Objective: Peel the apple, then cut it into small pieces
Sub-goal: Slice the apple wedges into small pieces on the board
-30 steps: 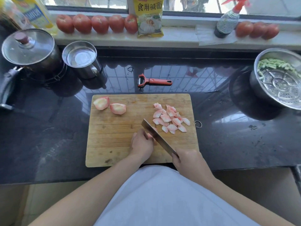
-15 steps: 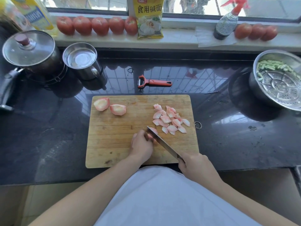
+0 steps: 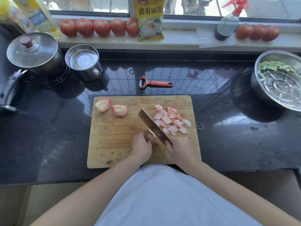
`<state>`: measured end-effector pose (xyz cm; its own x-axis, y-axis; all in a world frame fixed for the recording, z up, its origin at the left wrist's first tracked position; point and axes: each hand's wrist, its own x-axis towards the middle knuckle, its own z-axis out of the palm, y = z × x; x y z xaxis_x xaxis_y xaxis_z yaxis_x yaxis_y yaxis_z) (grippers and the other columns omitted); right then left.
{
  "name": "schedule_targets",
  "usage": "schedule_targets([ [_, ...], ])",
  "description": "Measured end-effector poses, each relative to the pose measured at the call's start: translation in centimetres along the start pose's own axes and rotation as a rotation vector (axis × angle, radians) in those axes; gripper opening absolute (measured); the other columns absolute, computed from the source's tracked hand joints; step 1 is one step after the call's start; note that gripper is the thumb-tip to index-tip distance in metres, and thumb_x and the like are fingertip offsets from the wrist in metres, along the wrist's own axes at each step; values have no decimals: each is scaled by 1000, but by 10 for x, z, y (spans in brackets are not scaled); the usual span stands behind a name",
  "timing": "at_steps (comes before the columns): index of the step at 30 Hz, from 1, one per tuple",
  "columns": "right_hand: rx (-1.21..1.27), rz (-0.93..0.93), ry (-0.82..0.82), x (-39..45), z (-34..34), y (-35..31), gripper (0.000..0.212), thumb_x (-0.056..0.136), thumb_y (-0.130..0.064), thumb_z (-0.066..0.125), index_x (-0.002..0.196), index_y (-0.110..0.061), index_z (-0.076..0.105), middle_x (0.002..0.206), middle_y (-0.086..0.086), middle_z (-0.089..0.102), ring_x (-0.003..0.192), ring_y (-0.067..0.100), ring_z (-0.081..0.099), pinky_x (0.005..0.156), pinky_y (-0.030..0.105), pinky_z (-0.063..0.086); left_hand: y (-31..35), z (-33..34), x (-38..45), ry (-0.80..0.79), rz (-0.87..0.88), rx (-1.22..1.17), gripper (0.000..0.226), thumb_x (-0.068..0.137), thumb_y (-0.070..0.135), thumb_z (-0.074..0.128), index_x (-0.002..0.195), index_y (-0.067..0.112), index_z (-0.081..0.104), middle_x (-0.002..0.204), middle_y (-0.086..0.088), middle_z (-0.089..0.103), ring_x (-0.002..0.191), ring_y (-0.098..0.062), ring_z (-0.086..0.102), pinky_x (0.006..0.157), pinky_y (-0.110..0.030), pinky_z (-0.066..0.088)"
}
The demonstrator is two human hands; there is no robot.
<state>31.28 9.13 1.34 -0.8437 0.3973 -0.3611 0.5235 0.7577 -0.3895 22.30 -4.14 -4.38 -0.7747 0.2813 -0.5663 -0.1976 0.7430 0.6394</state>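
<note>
A wooden cutting board [image 3: 114, 141] lies on the dark counter. Two peeled pinkish apple quarters [image 3: 110, 108] sit at its far left. A pile of several small cut apple pieces [image 3: 171, 120] lies at the right. My right hand [image 3: 180, 149] grips the handle of a cleaver [image 3: 151, 123] whose blade slants up to the left, beside the pile. My left hand [image 3: 141, 145] holds down a small apple piece [image 3: 152, 133], fingers curled on it, right against the blade; most of that piece is hidden.
A red peeler [image 3: 154, 83] lies on the counter behind the board. A lidded pot [image 3: 32, 51] and a steel cup [image 3: 83, 62] stand at the back left. A steel bowl with green vegetables [image 3: 280, 79] sits at the right. Tomatoes [image 3: 99, 27] line the windowsill.
The cleaver and my right hand drew back toward me, then pushed forward again over the board. My left hand stayed on the apple piece.
</note>
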Motion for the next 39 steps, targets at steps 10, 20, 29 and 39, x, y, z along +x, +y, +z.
schedule_targets([
  [10,-84,-45,-62,-42,-5,18,30,98,-25,52,71,-22,39,58,-3,43,58,30,47,56,32,32,-1,0,2,22,-1,15,26,99,25,64,80,27,47,106,-6,59,93,-23,52,76,-33,35],
  [20,-215,-1,-137,-52,-12,24,20,101,-30,45,89,-17,55,62,-7,40,65,25,44,58,32,35,-6,4,4,27,55,10,32,98,20,64,75,33,47,100,-2,58,89,-21,52,72,-33,34],
  [29,-112,-15,-71,5,13,-11,22,98,-27,48,88,-17,65,83,8,69,76,34,65,64,44,55,-5,4,4,25,54,-39,7,92,22,72,95,24,65,100,3,69,102,-22,61,86,-37,47],
  [39,-33,-38,-73,-38,-4,17,36,97,-23,54,65,-24,38,54,-10,37,57,25,47,52,36,34,-10,-1,4,23,63,14,29,98,24,66,76,32,47,89,3,54,85,-19,53,65,-32,32],
])
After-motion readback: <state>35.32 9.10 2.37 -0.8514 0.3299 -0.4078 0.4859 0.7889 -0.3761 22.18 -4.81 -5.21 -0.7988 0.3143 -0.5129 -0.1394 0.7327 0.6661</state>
